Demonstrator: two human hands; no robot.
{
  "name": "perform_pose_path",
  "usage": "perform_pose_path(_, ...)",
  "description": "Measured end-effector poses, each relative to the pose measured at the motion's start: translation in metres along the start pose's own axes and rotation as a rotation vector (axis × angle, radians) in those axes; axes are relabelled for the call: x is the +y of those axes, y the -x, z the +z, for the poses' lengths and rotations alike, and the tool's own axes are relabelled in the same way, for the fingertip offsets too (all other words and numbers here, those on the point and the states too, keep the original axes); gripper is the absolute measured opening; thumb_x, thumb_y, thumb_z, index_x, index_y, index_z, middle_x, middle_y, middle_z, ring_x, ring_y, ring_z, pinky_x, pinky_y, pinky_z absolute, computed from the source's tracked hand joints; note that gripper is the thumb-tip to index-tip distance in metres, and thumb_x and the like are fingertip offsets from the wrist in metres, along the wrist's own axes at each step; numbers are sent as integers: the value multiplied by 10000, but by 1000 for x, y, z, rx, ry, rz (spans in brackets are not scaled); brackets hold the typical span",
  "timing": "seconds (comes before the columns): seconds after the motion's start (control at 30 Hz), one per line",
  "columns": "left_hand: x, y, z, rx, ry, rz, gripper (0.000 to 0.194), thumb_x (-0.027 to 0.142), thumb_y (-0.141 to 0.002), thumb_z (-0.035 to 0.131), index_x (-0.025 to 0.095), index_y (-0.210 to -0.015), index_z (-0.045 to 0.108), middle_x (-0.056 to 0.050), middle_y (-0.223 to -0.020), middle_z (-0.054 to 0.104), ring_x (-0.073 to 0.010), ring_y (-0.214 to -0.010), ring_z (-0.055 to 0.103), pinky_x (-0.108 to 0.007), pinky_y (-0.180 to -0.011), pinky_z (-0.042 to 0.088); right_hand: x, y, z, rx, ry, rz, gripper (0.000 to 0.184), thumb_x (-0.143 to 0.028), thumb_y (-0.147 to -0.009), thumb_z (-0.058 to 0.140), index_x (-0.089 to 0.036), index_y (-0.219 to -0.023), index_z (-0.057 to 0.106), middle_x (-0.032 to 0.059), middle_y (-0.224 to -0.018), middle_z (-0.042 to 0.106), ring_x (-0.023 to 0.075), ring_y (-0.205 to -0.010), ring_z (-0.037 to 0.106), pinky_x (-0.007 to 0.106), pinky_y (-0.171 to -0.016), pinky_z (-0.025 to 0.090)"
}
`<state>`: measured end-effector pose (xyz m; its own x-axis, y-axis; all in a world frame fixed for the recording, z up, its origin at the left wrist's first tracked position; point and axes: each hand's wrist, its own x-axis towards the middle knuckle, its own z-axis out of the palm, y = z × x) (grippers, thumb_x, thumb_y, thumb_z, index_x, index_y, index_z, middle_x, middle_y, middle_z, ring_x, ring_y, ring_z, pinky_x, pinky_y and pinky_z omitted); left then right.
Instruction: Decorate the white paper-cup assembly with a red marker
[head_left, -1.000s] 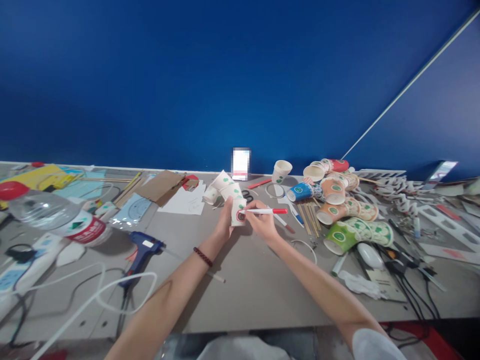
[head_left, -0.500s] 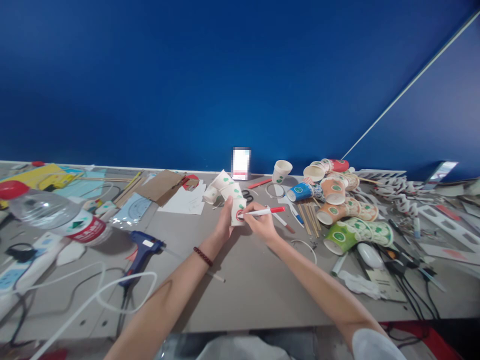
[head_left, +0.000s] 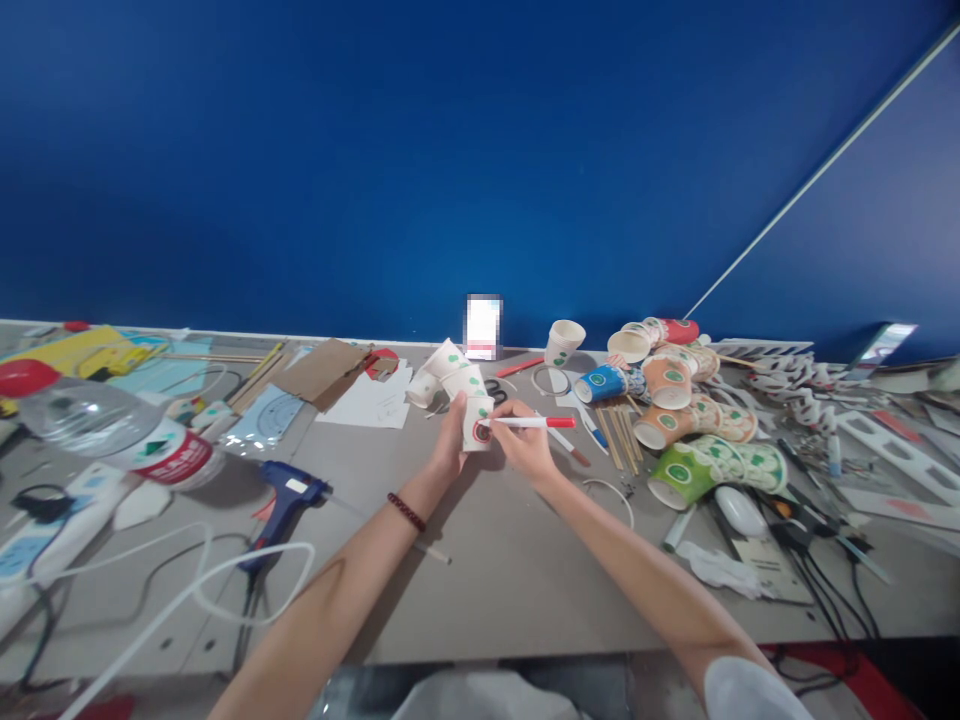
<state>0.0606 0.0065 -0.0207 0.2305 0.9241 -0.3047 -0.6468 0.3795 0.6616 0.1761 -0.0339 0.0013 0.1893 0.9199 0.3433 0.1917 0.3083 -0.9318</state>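
White paper cup [head_left: 475,420] gripped by left hand [head_left: 451,447]; red-capped marker [head_left: 529,422] pinched in right hand [head_left: 525,445], tip on cup's red circle beside left fingertips. Tracing step judged underway; steady cup needed next.

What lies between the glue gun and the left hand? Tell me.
In the head view, the stretch between the glue gun and the left hand is bare grey table; only a thin stick lies nearer, beside the left wrist.
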Motion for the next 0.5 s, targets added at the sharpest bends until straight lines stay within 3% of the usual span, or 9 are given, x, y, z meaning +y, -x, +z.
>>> perform_pose_path(0.27,2,4,3,-11,19,18,399,542,-830,780,162,-914,694,-24,-765,721,-147,-680,671,-254,-652,546,-3,1,-1,-80,-11,37,82,-278,-691,605,-233,-626,625,9,-635,661,183,-610,583,298,-577,472)
perform_pose_path(0.5,2,3,1,-48,22,0,408,537,-833,777,153,-955,712,-51,-810,744,-174,-719,692,-272,-670,553,-4,1,-1,-50,-13,42,89,-292,-712,634,-229,-649,625,6,-638,655,178,-624,581,292,-586,467)
